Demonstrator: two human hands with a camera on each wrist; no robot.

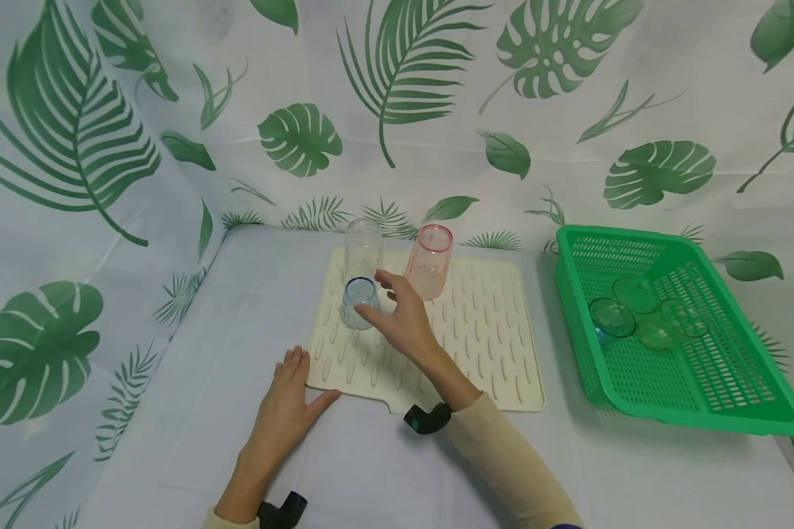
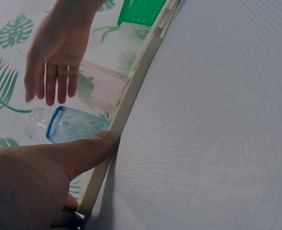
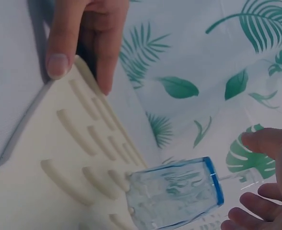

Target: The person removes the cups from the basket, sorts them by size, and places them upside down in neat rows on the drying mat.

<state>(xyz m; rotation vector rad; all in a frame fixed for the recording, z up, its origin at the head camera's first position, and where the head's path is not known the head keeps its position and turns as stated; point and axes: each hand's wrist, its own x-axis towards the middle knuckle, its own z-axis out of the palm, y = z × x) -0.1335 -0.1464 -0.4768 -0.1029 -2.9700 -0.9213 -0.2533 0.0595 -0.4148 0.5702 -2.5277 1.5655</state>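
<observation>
My left hand [image 1: 284,410] rests at the near left corner of a cream drying mat [image 1: 476,330]; its thumb [image 2: 86,154] touches the mat's near edge and the fingers lie along the left side. A short clear glass with a blue rim [image 1: 360,312] stands upright on the mat. My right hand [image 1: 403,317] hovers beside that glass, fingers spread and apart from it, holding nothing. Behind the blue-rimmed glass is a tall clear glass [image 1: 363,242]. A tall glass with a red rim [image 1: 431,257] stands to its right, partly behind my right hand.
A green plastic basket [image 1: 585,360] stands to the right of the mat, with several glasses [image 1: 635,295] inside. A white cloth [image 1: 238,294] covers the table, and a leaf-printed curtain [image 1: 437,176] hangs behind and at the left.
</observation>
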